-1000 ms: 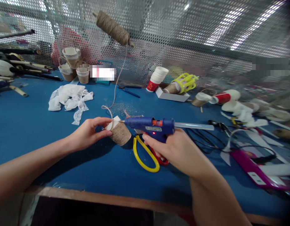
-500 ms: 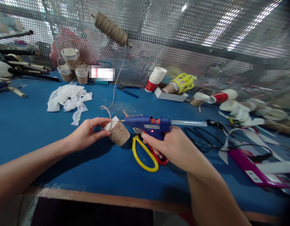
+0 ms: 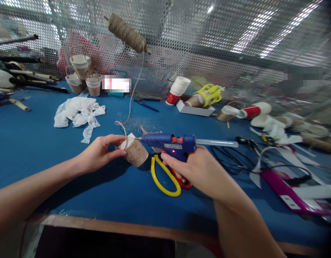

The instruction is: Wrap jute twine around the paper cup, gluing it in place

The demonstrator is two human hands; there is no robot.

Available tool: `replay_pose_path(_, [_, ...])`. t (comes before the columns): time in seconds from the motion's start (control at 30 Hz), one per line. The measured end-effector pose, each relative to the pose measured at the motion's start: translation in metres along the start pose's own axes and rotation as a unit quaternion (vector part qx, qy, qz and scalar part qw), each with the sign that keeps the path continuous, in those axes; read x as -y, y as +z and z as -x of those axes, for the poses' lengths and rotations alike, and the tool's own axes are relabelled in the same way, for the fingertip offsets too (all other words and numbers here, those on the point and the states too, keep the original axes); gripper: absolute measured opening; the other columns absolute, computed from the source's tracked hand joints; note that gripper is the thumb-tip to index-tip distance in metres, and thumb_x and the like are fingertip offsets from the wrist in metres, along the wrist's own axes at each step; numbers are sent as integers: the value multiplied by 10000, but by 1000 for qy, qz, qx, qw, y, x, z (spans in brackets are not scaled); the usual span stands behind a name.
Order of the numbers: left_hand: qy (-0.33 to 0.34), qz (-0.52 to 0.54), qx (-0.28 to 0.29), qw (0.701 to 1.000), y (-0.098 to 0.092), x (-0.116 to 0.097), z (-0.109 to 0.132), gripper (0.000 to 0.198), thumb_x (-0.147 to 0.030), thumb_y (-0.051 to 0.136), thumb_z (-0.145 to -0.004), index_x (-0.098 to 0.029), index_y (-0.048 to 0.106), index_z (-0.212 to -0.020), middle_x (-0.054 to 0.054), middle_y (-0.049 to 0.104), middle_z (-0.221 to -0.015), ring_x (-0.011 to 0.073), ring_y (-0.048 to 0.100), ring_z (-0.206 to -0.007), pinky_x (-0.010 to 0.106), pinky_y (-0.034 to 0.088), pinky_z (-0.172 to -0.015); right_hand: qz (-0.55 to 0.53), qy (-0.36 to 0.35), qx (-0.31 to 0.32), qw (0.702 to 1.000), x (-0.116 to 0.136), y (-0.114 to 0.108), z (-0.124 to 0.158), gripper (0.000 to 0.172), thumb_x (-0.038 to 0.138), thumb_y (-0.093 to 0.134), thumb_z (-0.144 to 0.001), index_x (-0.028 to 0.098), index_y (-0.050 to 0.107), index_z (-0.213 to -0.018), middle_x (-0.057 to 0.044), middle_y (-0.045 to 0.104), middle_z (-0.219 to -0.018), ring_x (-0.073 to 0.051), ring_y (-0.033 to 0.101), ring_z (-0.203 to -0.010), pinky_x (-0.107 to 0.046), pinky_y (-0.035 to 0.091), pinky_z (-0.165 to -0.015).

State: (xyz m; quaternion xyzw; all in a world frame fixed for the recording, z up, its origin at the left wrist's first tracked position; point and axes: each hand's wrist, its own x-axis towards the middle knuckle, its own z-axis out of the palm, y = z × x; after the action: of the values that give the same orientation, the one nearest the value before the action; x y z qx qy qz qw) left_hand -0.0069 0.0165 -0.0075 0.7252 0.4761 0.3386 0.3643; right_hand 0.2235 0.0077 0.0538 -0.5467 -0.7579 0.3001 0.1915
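Note:
My left hand [image 3: 106, 150] pinches the rim end of a small paper cup [image 3: 137, 154] wrapped in brown twine, tilted above the blue table. A loose strand of twine [image 3: 133, 89] runs from the cup up to a spool [image 3: 127, 33] hung on the mesh. In my right hand [image 3: 192, 165] is a blue hot glue gun [image 3: 168, 141], its red light lit and a clear glue stick [image 3: 217, 142] poking out the back. The nozzle tip meets the cup near its white rim. Scissors with yellow and red handles [image 3: 165, 179] lie beneath the gun, partly hidden.
White lace [image 3: 76, 111] is heaped at left, before several small twine baskets [image 3: 79, 66]. Stacked paper cups [image 3: 178, 89] and a white box [image 3: 194, 108] stand at the back. A purple power strip [image 3: 286, 193] and black cables [image 3: 232, 157] lie at right. The wooden table edge [image 3: 114, 226] is nearest me.
Almost nothing differs. The glue gun's nozzle has shifted very slightly left along the cup's rim; the left hand and cup stay in place.

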Motion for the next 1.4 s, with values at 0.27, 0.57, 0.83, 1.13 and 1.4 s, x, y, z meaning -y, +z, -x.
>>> replay_pose_path(0.27, [9, -4, -2, 1000, 0, 1, 1, 336, -322, 572, -762, -140, 596, -1043, 99, 668, -1039, 232, 603, -933, 331, 476, -795, -23, -5, -4, 1000, 4, 1, 1, 181, 284, 526, -780, 191, 503, -627, 63, 470, -412, -84, 448, -356, -210, 406, -417])
replay_pose_path(0.57, [14, -1, 0, 1000, 0, 1, 0, 335, -322, 575, -761, -148, 598, -1046, 93, 666, -1049, 226, 605, -943, 325, 474, -813, -22, -5, 6, 1000, 3, 1, 3, 279, 299, 531, -782, 197, 458, -532, 51, 477, -432, -86, 465, -398, -202, 426, -444])
replay_pose_path(0.83, [21, 0, -4, 1000, 0, 2, 1, 354, -346, 582, -756, -145, 606, -1047, 97, 669, -1041, 243, 601, -943, 341, 471, -818, -29, 3, 9, 1000, 5, 0, 3, 277, 315, 531, -779, 201, 466, -535, 43, 499, -476, -96, 486, -439, -206, 439, -469])
replay_pose_path(1.13, [17, 2, -1, 1000, 0, 3, 0, 341, -317, 572, -764, -127, 601, -1046, 98, 667, -1024, 227, 602, -919, 333, 470, -822, -42, 16, 21, 999, 5, 3, 6, 291, 307, 534, -777, 207, 435, -523, 64, 439, -378, -83, 407, -344, -206, 370, -377])
replay_pose_path(1.4, [17, 3, -3, 1000, 0, 1, 0, 352, -322, 574, -762, -134, 600, -1058, 102, 663, -1045, 231, 601, -932, 334, 473, -814, 20, -2, -5, 1000, 6, 2, 5, 295, 300, 512, -786, 212, 431, -517, 40, 484, -416, -103, 448, -388, -227, 387, -416])
